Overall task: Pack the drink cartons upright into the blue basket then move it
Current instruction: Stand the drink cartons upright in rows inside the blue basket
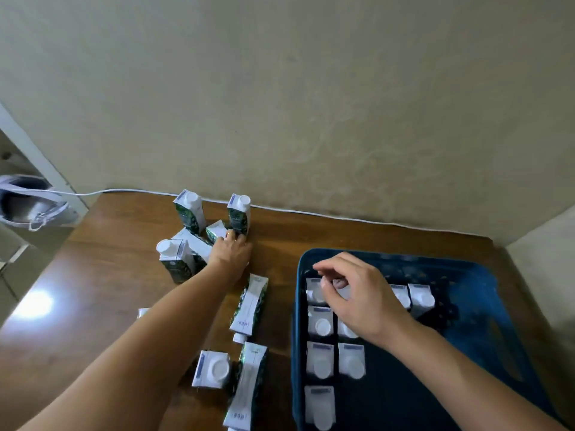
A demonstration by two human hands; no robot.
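Left fingers [230,236] against upright carton [239,216] base.

Very little print is showing clearly enough to read. A carton lying flat [250,306] between the arms is bearing short blue lettering near its cap end, too blurred to make out, and another lying carton [245,390] nearer the camera is carrying similar unreadable blue lettering.
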